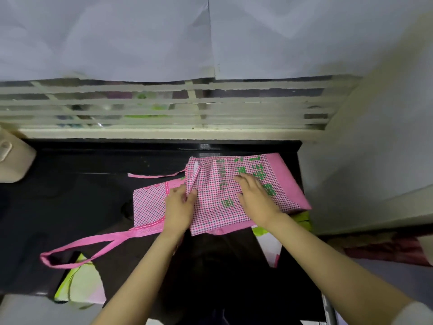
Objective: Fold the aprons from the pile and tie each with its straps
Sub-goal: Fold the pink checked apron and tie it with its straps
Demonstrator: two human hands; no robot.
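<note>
A pink checked apron (218,184) with green printed characters lies partly folded on the black table (82,195). Its bib end (147,205) sticks out to the left. A pink neck strap loop (77,249) trails toward the front left, and a thin pink tie strap (154,175) runs left along the far side. My left hand (180,205) pinches a folded edge of the apron near its middle. Flat on the cloth, my right hand (254,195) presses with straight fingers over the green print.
More fabric in green, white and pink (82,285) hangs off the table's front left, and another piece (269,245) shows under the apron at the right. A beige container (11,158) stands at the far left. Window bars (164,106) run behind the table.
</note>
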